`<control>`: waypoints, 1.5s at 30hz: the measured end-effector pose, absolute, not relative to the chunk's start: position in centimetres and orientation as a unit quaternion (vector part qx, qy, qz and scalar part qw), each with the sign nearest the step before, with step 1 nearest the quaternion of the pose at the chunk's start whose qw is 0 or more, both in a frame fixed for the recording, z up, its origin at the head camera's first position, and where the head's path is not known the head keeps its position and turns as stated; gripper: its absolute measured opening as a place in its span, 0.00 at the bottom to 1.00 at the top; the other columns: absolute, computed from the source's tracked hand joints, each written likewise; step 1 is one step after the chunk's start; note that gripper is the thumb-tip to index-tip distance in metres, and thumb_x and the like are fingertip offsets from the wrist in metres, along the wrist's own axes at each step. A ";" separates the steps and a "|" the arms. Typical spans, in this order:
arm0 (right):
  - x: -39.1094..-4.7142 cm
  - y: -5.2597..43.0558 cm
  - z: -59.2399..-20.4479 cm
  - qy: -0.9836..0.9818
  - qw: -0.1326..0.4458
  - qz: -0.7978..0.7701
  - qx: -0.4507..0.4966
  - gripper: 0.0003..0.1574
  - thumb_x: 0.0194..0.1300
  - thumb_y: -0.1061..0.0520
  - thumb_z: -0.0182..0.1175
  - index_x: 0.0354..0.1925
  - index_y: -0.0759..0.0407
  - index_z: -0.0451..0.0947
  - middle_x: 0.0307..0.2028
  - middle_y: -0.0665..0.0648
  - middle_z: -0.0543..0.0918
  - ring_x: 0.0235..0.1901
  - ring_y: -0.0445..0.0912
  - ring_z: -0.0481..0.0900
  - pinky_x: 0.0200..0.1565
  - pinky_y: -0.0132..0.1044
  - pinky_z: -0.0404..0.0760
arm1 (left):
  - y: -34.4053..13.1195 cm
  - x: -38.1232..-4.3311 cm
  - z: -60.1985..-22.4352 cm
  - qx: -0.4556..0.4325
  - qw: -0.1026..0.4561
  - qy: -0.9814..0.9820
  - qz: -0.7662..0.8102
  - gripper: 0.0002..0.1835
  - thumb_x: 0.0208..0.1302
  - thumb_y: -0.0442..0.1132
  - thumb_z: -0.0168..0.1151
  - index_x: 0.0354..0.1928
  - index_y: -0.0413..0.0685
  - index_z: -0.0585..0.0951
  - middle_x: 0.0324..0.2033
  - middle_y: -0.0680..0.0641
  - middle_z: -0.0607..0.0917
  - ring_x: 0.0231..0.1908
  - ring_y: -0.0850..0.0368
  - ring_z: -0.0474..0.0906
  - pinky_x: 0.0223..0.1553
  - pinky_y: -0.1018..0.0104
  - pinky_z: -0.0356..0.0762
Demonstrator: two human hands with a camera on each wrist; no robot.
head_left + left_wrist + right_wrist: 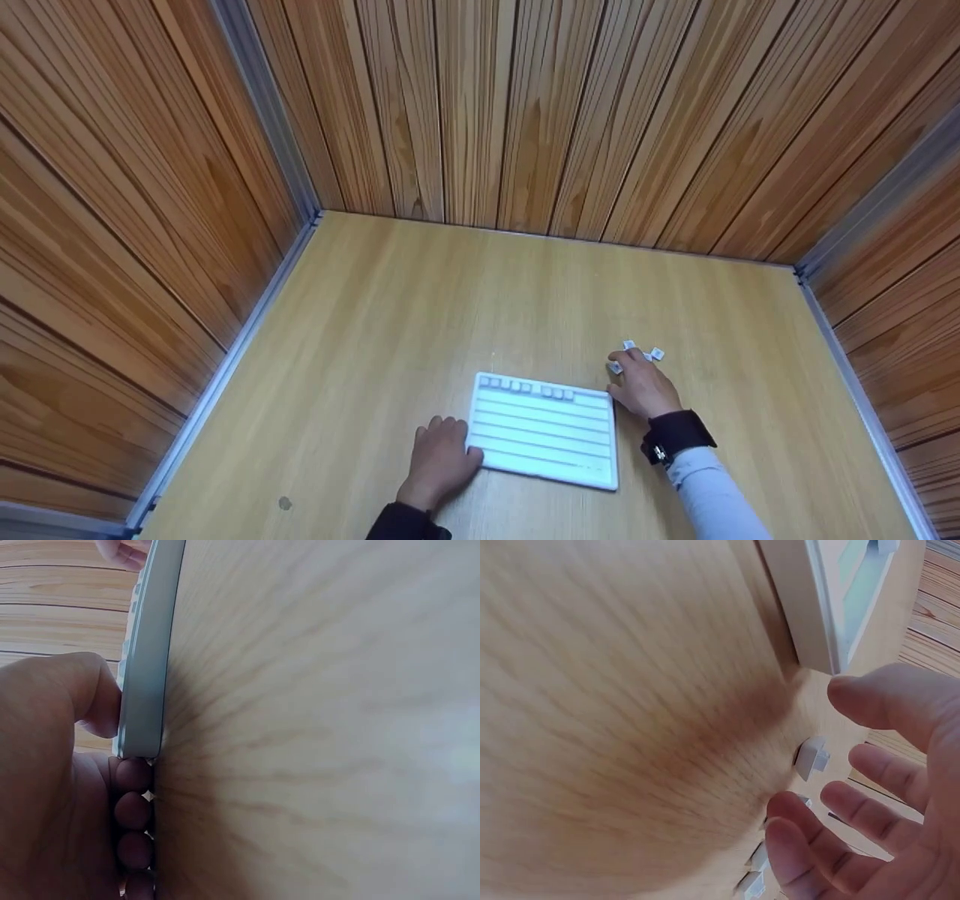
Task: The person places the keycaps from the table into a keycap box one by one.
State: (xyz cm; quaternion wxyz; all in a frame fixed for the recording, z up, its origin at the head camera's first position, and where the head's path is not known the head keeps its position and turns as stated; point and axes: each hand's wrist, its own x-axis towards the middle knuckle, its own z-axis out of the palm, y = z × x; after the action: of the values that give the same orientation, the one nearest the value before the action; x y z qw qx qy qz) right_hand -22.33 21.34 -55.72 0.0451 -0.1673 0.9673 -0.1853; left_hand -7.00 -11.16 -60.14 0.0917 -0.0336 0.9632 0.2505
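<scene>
Head view: white board lying flat on the worktop, set a little askew, ruled lengthwise into long grooves. Along its far groove, a row of small caps, broken by a gap, with a bare stretch at the right end. Left hand at the near-left corner, grip closed on the board: thumb over the top rim, fingers alongside the left edge. Same in left wrist view, with fingertips lined up close to the worktop. Right hand just past the far-right corner, over and among four loose caps. Right wrist view: grip open, fingers parted and gently bent; one loose cap near thumb and forefinger, the others partly hidden behind the fingers. Right thumb tip right by the board's corner; contact or not, cannot tell. Dark wristbands on both wrists, pale sleeve on the right forearm. Small dark spot on the worktop, well left of the left hand. Around three sides, plank walls, with grey metal strips at the corners.
</scene>
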 end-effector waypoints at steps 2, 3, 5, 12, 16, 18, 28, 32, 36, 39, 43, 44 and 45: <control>-22.5 21.4 -55.8 0.968 0.051 -0.181 -0.167 0.31 0.57 0.60 0.69 0.60 0.65 0.76 0.57 0.70 0.75 0.51 0.66 0.79 0.47 0.58 0.78 | -11.2 -7.0 -60.1 -0.032 0.094 0.963 0.252 0.11 0.56 0.49 0.57 0.32 0.48 0.77 0.27 0.51 0.70 0.33 0.52 0.60 0.39 0.56 0.56; -22.6 21.4 -55.8 0.968 0.053 -0.179 -0.166 0.31 0.57 0.60 0.68 0.59 0.64 0.76 0.57 0.70 0.76 0.50 0.65 0.79 0.46 0.58 0.78 | -11.1 -6.9 -60.1 -0.031 0.094 0.962 0.253 0.12 0.56 0.49 0.57 0.33 0.48 0.77 0.27 0.51 0.70 0.33 0.52 0.60 0.39 0.56 0.56; -22.8 21.5 -55.8 0.969 0.060 -0.175 -0.163 0.30 0.56 0.60 0.68 0.58 0.63 0.77 0.55 0.68 0.76 0.47 0.63 0.80 0.43 0.56 0.79 | -11.1 -6.9 -60.1 -0.030 0.095 0.962 0.255 0.12 0.56 0.48 0.58 0.34 0.47 0.77 0.27 0.51 0.70 0.34 0.51 0.60 0.39 0.56 0.56; -23.3 21.5 -56.2 0.969 0.070 -0.179 -0.157 0.19 0.55 0.64 0.66 0.48 0.62 0.81 0.47 0.63 0.80 0.44 0.59 0.80 0.44 0.55 0.78 | -10.8 -6.9 -60.1 -0.036 0.112 0.959 0.256 0.14 0.57 0.49 0.58 0.36 0.45 0.79 0.28 0.51 0.71 0.35 0.51 0.60 0.40 0.55 0.56; -23.4 21.4 -56.6 0.966 0.069 -0.191 -0.160 0.09 0.59 0.69 0.63 0.40 0.64 0.81 0.40 0.63 0.81 0.42 0.59 0.81 0.46 0.54 0.77 | -10.8 -7.0 -60.0 -0.039 0.121 0.958 0.258 0.14 0.58 0.49 0.58 0.38 0.45 0.79 0.27 0.51 0.71 0.35 0.52 0.60 0.40 0.55 0.56; -23.4 21.3 -56.6 0.966 0.070 -0.196 -0.153 0.07 0.59 0.70 0.62 0.37 0.64 0.80 0.38 0.61 0.80 0.40 0.57 0.80 0.45 0.52 0.77 | -10.8 -7.0 -60.0 -0.037 0.120 0.958 0.257 0.14 0.58 0.49 0.58 0.37 0.46 0.79 0.27 0.52 0.71 0.34 0.52 0.61 0.40 0.55 0.56; -22.5 21.5 -56.5 0.946 -0.007 -0.275 -0.172 0.08 0.58 0.71 0.62 0.38 0.66 0.77 0.36 0.61 0.78 0.36 0.53 0.77 0.40 0.46 0.74 | -10.9 -6.6 -60.0 -0.022 0.071 0.966 0.249 0.10 0.55 0.47 0.58 0.27 0.49 0.73 0.24 0.51 0.68 0.32 0.52 0.59 0.38 0.56 0.56; -22.1 21.3 -56.5 0.943 -0.002 -0.292 -0.162 0.10 0.60 0.71 0.62 0.42 0.67 0.79 0.41 0.64 0.79 0.41 0.55 0.78 0.45 0.49 0.75 | -11.0 -6.4 -60.2 -0.014 0.052 0.968 0.244 0.10 0.54 0.47 0.58 0.26 0.49 0.71 0.24 0.52 0.67 0.31 0.52 0.58 0.37 0.57 0.55; -21.8 21.1 -56.1 0.943 0.030 -0.301 -0.136 0.11 0.63 0.68 0.63 0.46 0.65 0.79 0.44 0.62 0.80 0.44 0.54 0.77 0.46 0.48 0.75 | -11.1 -6.4 -60.3 -0.011 0.048 0.969 0.242 0.11 0.54 0.47 0.58 0.26 0.50 0.70 0.24 0.52 0.67 0.31 0.52 0.58 0.37 0.57 0.55; -21.6 20.9 -55.8 0.942 0.051 -0.308 -0.122 0.13 0.65 0.66 0.63 0.48 0.63 0.80 0.45 0.59 0.81 0.43 0.52 0.77 0.45 0.46 0.75 | -11.2 -6.5 -60.2 -0.012 0.054 0.968 0.246 0.10 0.55 0.47 0.58 0.27 0.49 0.71 0.25 0.52 0.67 0.32 0.52 0.59 0.37 0.57 0.56; -21.3 20.7 -55.6 0.941 0.050 -0.309 -0.130 0.15 0.65 0.65 0.64 0.51 0.61 0.82 0.46 0.58 0.82 0.43 0.51 0.78 0.44 0.44 0.75 | -11.3 -6.6 -60.1 -0.016 0.061 0.967 0.248 0.11 0.56 0.48 0.58 0.28 0.49 0.72 0.25 0.52 0.68 0.32 0.52 0.59 0.37 0.57 0.56; -21.3 20.7 -55.6 0.940 0.049 -0.311 -0.132 0.15 0.65 0.65 0.64 0.51 0.61 0.83 0.46 0.58 0.83 0.43 0.50 0.78 0.44 0.44 0.75 | -11.3 -6.6 -60.1 -0.018 0.063 0.967 0.248 0.11 0.56 0.48 0.58 0.28 0.49 0.72 0.25 0.52 0.68 0.32 0.52 0.59 0.37 0.57 0.56; -21.2 20.7 -55.6 0.939 0.048 -0.312 -0.137 0.16 0.64 0.66 0.64 0.51 0.61 0.83 0.47 0.58 0.83 0.43 0.51 0.79 0.45 0.44 0.75 | -11.3 -6.7 -60.1 -0.019 0.066 0.967 0.247 0.11 0.56 0.48 0.58 0.28 0.49 0.73 0.25 0.52 0.68 0.32 0.52 0.59 0.37 0.57 0.56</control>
State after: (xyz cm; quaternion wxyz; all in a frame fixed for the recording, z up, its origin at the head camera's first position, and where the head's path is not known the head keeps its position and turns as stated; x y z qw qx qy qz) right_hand -21.23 20.65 -55.64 0.0481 -0.1367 0.9389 -0.3122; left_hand -6.66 -11.29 -60.13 0.0658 -0.0190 0.9665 0.2472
